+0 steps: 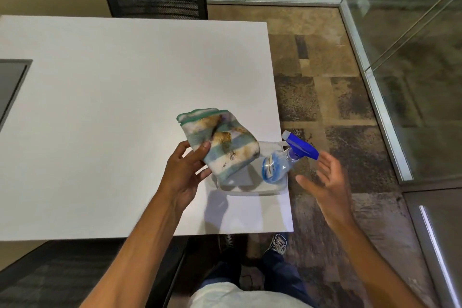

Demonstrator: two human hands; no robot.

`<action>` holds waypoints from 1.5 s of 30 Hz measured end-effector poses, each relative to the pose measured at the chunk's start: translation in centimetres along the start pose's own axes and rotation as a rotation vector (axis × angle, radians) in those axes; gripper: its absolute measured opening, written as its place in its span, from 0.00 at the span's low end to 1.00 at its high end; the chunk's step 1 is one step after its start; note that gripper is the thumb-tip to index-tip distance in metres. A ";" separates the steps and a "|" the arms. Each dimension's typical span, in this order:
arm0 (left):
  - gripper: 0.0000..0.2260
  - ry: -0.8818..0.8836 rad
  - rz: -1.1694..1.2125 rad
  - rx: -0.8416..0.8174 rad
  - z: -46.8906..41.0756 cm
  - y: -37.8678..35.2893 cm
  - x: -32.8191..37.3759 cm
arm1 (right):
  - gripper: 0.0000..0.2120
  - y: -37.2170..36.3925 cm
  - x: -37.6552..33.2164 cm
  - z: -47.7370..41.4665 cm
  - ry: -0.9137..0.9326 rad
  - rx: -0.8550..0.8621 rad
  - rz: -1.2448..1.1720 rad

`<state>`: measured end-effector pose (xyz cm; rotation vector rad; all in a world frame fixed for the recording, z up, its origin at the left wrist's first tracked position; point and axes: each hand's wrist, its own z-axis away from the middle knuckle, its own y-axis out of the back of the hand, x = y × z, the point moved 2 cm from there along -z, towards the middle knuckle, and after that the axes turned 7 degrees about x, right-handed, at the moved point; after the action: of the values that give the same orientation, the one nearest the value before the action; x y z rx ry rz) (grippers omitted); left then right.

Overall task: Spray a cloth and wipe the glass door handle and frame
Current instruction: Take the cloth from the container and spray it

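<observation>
Gripping the folded striped cloth (220,144), the left hand (186,172) is waiting; the open-fingered right hand (325,180) should be closing around the spray bottle (285,160) neck.

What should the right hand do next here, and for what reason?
Probably the right hand should move a little left and close around the neck of the spray bottle. That hand is open and empty, just beside the blue trigger head, while the left hand already holds the folded striped cloth above the clear tray. The cloth cannot be sprayed until the bottle is picked up.
</observation>
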<state>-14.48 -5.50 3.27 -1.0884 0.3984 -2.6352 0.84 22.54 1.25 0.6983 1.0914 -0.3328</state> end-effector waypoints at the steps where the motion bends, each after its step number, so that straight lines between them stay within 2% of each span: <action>1: 0.17 0.020 0.029 -0.001 0.1 0.0 -0.1 | 0.38 -0.2 0.0 -1.0 0.016 -0.090 -0.024; 4: 0.18 0.056 0.087 -0.003 0.2 0.0 -0.2 | 0.36 -1.0 0.2 -3.5 0.026 -0.284 -0.100; 10: 0.21 0.079 0.095 -0.021 0.5 0.0 -0.4 | 0.22 -2.9 -0.5 -5.5 0.046 -0.334 -0.177; 14: 0.22 0.056 0.044 -0.055 0.4 0.2 -0.4 | 0.20 -3.9 -0.6 -6.3 0.096 -0.376 -0.180; 18: 0.20 0.056 0.046 -0.051 0.1 0.8 -0.5 | 0.14 -4.5 -1.3 -6.4 0.080 -0.329 -0.189; 22: 0.20 0.060 0.072 -0.032 -0.3 1.0 -0.6 | 0.21 -4.7 -3.0 -6.2 0.161 -0.300 -0.182; 29: 0.15 0.058 0.084 -0.037 -1.2 1.1 -0.7 | 0.09 -3.1 -8.5 -3.7 0.384 -0.173 -0.242; 33: 0.16 0.046 0.095 -0.028 -1.5 1.1 -0.7 | 0.09 -2.4 -11.2 -1.6 0.486 -0.224 -0.226; 37: 0.18 0.036 0.102 -0.034 -1.8 1.1 -0.9 | 0.10 -2.8 -11.9 0.0 0.341 -0.279 -0.258; 40: 0.20 0.035 0.117 -0.037 -1.9 0.9 -1.2 | 0.12 -4.0 -11.2 1.1 0.212 -0.309 -0.151; 45: 0.21 0.041 0.120 -0.040 -2.0 0.8 -1.7 | 0.08 -6.3 -8.9 2.3 0.165 -0.342 -0.012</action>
<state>-14.63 -5.31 0.53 -0.9913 0.5111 -2.5572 -5.11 15.58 7.64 0.4192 1.2719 -0.0947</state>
